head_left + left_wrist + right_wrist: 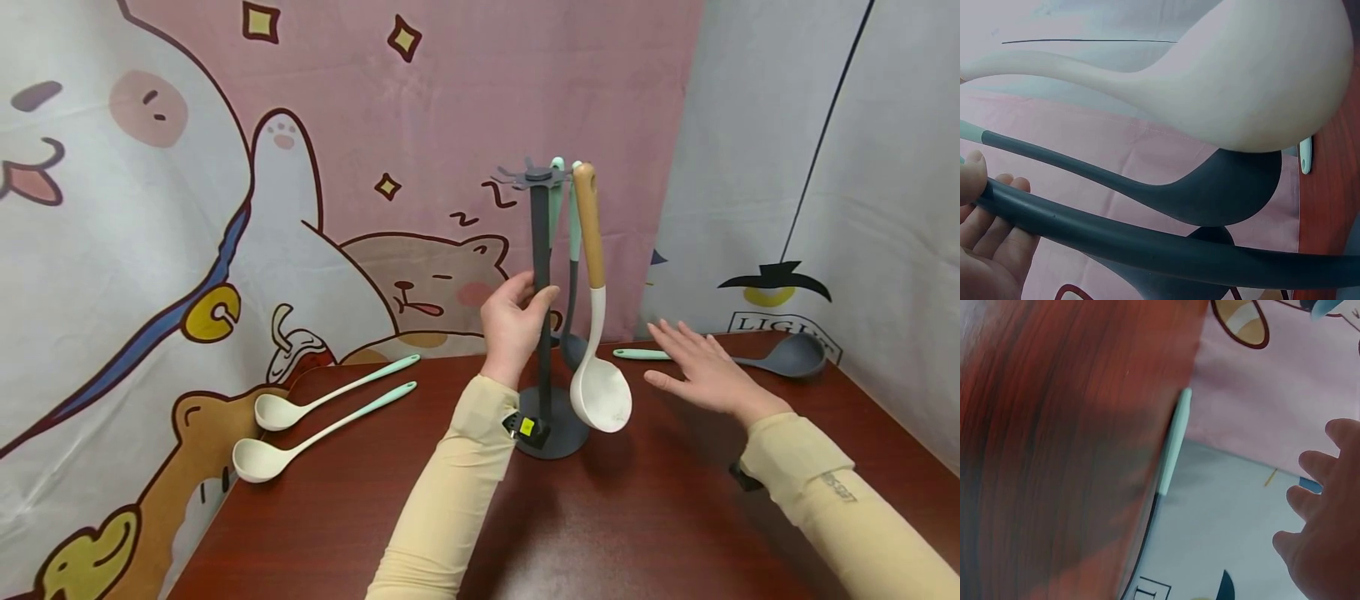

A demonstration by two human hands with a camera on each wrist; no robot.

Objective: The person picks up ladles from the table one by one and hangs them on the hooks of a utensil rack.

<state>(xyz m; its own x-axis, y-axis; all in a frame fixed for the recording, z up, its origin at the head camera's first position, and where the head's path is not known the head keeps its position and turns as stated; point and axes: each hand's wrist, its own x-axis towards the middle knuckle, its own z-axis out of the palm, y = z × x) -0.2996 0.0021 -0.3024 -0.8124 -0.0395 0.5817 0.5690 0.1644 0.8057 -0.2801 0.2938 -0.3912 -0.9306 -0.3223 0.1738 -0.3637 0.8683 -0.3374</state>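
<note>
The post of a grey stand [543,242] was pinched between the thumb and fingers of the left hand [513,325], below the hooked top and above the round base. Just right of that grip, a wooden-handled white ladle [597,312] was hung from the stand, bowl down; behind it, 2 mint-handled grey ladles [574,221] were suspended. The left forearm was stretched forward. The right hand [701,371] was unclenched, fingers extended, in front of a flat-lying grey ladle [795,357] on the table [360,517], where 2 mint-handled white ladles [258,461] were also laid, well left.
</note>
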